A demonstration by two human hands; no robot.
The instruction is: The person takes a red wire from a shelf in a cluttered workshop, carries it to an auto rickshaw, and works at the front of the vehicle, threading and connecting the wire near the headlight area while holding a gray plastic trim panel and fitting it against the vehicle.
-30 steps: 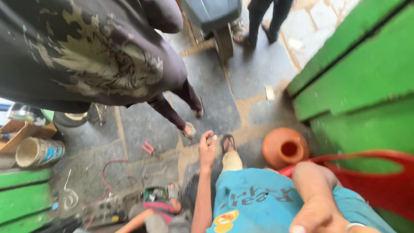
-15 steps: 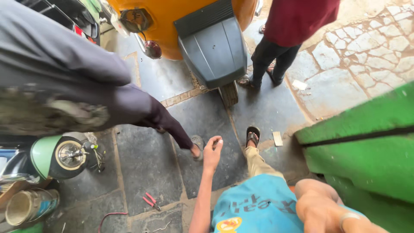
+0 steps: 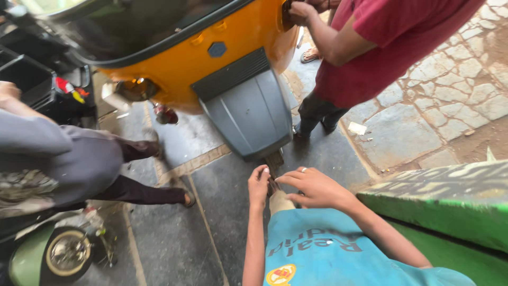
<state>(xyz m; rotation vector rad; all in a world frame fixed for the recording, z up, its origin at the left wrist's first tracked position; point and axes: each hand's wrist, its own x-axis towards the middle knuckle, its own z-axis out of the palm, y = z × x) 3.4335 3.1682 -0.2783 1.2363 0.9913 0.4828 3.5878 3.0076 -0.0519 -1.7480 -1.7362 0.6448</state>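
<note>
Both hands, left (image 3: 259, 185) and right (image 3: 311, 188) (fingers loosely spread), touch a sandalled foot (image 3: 275, 197).

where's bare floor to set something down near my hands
Bare dark paving lies left of the left hand, toward the sandalled foot. Crowded: both hands, right hand included, sit under the grey mudguard; green painted bench blocks right.

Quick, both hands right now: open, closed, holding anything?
Left hand: fingers curled, empty, beside the foot.
Right hand: open, fingers spread, empty, over the foot.
</note>
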